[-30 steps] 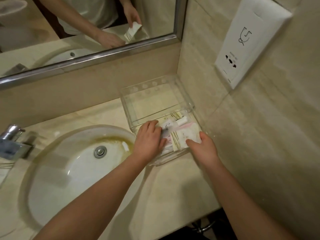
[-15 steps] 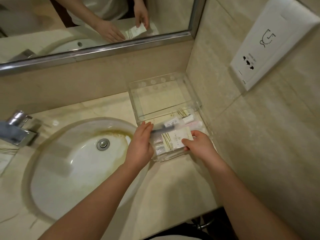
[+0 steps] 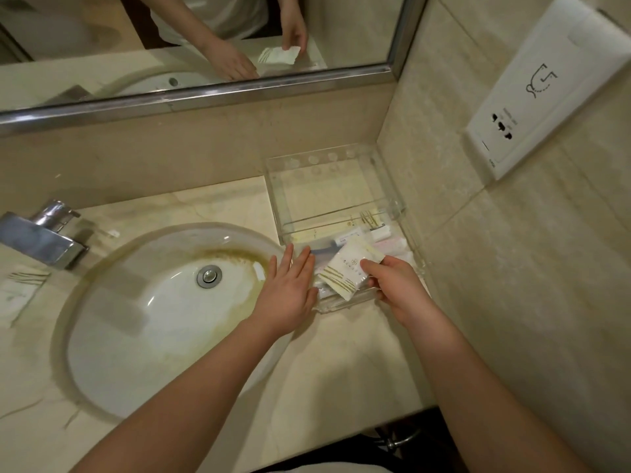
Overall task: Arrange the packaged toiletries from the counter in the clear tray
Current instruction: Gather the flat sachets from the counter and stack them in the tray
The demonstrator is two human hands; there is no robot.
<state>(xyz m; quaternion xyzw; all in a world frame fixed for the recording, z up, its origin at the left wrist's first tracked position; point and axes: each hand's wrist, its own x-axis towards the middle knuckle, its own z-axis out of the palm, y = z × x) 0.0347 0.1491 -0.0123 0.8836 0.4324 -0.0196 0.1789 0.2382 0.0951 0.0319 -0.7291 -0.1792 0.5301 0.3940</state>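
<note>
A clear tray (image 3: 336, 186) stands in the counter's right corner against the wall. Its front compartment holds several packaged toiletries (image 3: 377, 233), white and pink. My right hand (image 3: 397, 288) pinches a white packet with gold stripes (image 3: 348, 269), tilted above the tray's front part. My left hand (image 3: 290, 291) lies flat with fingers apart at the tray's left front edge, fingertips touching the packets there. The rear compartment looks empty.
A stained white sink (image 3: 164, 312) fills the counter left of the tray, with a chrome faucet (image 3: 47, 233) at its far left. Another white packet (image 3: 18, 295) lies by the faucet. A mirror (image 3: 191, 46) hangs above; a wall socket plate (image 3: 553, 87) is on the right.
My right hand has lifted the striped packet up and tilted it. My left hand has opened flat and slid slightly left, off the packets.
</note>
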